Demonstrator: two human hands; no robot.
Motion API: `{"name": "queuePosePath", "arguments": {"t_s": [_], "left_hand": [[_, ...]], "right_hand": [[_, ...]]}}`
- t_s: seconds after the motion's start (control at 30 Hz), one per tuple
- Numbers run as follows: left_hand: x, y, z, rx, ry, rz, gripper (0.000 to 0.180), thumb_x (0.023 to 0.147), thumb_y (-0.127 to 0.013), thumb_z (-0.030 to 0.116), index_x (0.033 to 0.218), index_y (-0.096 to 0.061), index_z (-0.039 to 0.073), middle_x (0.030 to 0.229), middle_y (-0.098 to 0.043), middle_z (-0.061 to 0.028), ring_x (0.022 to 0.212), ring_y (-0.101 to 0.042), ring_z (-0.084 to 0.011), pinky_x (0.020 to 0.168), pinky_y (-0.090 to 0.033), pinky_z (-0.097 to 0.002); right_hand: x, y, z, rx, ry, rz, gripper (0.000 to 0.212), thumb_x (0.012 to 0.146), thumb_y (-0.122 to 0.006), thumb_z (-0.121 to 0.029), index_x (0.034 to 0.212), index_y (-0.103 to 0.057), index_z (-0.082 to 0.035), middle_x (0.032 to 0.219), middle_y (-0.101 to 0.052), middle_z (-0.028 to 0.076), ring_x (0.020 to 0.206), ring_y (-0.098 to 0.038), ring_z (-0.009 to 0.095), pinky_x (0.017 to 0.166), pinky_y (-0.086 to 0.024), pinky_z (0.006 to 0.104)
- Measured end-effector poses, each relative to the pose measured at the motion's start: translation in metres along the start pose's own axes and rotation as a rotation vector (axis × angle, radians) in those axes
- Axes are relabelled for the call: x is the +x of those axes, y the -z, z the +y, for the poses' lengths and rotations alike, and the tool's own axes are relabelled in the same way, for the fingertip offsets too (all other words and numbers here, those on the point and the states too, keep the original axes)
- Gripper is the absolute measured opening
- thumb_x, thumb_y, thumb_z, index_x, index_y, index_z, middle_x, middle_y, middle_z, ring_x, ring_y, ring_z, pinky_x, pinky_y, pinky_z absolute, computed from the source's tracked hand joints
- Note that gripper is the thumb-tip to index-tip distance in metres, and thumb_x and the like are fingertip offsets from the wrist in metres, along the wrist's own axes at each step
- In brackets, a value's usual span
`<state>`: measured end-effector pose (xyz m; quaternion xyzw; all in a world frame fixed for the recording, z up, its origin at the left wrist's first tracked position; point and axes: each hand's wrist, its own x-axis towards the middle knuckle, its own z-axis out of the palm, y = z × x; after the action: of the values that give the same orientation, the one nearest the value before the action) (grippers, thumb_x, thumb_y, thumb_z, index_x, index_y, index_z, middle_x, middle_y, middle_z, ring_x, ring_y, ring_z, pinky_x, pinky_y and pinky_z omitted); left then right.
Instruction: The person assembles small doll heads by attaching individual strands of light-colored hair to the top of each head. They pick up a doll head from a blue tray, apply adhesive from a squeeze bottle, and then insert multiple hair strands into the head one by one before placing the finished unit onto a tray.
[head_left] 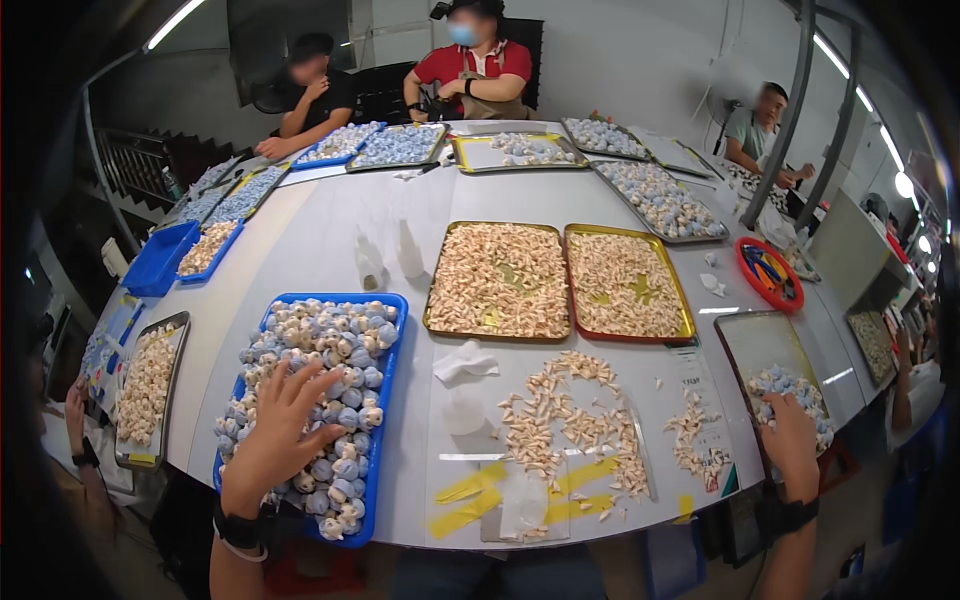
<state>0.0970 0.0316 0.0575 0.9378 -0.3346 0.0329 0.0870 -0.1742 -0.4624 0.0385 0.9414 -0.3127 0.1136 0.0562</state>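
My left hand (285, 430) is spread over a blue plastic tray (400, 345), palm down, just above or touching the pieces in it. The tray is heaped with small round blue-and-white figurine heads (345, 395). Far to the right, my right hand (792, 440) reaches into a metal tray (760, 345), partly filled with similar blue-and-white pieces (785, 385). Its fingers are bent down together among these pieces; whatever they hold is hidden. Between my hands, small cream, pointed pieces (575, 425) lie loose on the white table (400, 480).
Two gold-rimmed trays of cream pieces (497, 280) stand beyond the loose pile. Nearby are clear bottles (409, 250), crumpled tissue (466, 362) and yellow tape (470, 500). A red basket with pliers (768, 273) sits at right. Several people sit around the table, among more filled trays (665, 200).
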Motion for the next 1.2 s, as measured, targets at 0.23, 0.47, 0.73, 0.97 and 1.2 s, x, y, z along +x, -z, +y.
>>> {"name": "queuePosePath", "arguments": {"t_s": [0.23, 0.47, 0.73, 0.97, 1.2], "left_hand": [[-0.004, 0.015, -0.001, -0.101, 0.131, 0.194, 0.032, 0.078, -0.063, 0.011, 0.107, -0.054, 0.005, 0.109, -0.052, -0.0119, 0.102, -0.050, -0.0312, 0.088, -0.040, -0.0379], [-0.014, 0.005, -0.018, -0.137, 0.179, 0.197, 0.022, 0.075, -0.064, 0.004, 0.096, -0.056, 0.003, 0.099, -0.051, -0.0113, 0.085, -0.054, -0.0277, 0.070, -0.045, -0.0339], [-0.029, 0.006, -0.020, -0.323, 0.132, 0.275, 0.014, 0.074, -0.063, -0.001, 0.086, -0.058, 0.001, 0.091, -0.055, -0.0094, 0.081, -0.055, -0.0240, 0.065, -0.044, -0.0307], [-0.033, 0.009, -0.028, -0.312, 0.194, 0.406, 0.010, 0.076, -0.062, 0.001, 0.085, -0.058, 0.001, 0.082, -0.058, -0.0080, 0.074, -0.057, -0.0224, 0.064, -0.043, -0.0291], [-0.053, 0.016, -0.001, -1.083, 0.269, 0.384, 0.010, 0.079, -0.063, 0.005, 0.085, -0.058, -0.002, 0.089, -0.057, -0.0067, 0.077, -0.054, -0.0103, 0.071, -0.044, -0.0234]], "right_hand": [[0.006, 0.022, -0.045, 0.275, 0.211, 0.065, 0.032, 0.067, -0.061, -0.003, 0.099, -0.055, -0.005, 0.094, -0.054, 0.014, 0.088, -0.053, 0.035, 0.076, -0.043, 0.0417], [0.008, 0.006, -0.083, 0.367, 0.306, -0.074, 0.029, 0.069, -0.062, -0.003, 0.098, -0.057, -0.004, 0.094, -0.053, 0.014, 0.091, -0.053, 0.033, 0.078, -0.043, 0.0386], [0.012, -0.004, -0.089, 0.534, 0.208, -0.126, 0.013, 0.070, -0.063, -0.002, 0.081, -0.057, -0.002, 0.079, -0.051, 0.012, 0.071, -0.056, 0.030, 0.065, -0.044, 0.0365], [0.016, -0.012, -0.087, 0.466, 0.258, -0.085, 0.011, 0.069, -0.064, -0.005, 0.076, -0.056, -0.001, 0.075, -0.052, 0.013, 0.068, -0.054, 0.031, 0.062, -0.043, 0.0369], [0.017, -0.019, -0.081, 0.497, 0.293, -0.014, 0.009, 0.069, -0.062, -0.002, 0.075, -0.055, 0.001, 0.073, -0.054, 0.014, 0.070, -0.054, 0.033, 0.063, -0.043, 0.0378]]}}
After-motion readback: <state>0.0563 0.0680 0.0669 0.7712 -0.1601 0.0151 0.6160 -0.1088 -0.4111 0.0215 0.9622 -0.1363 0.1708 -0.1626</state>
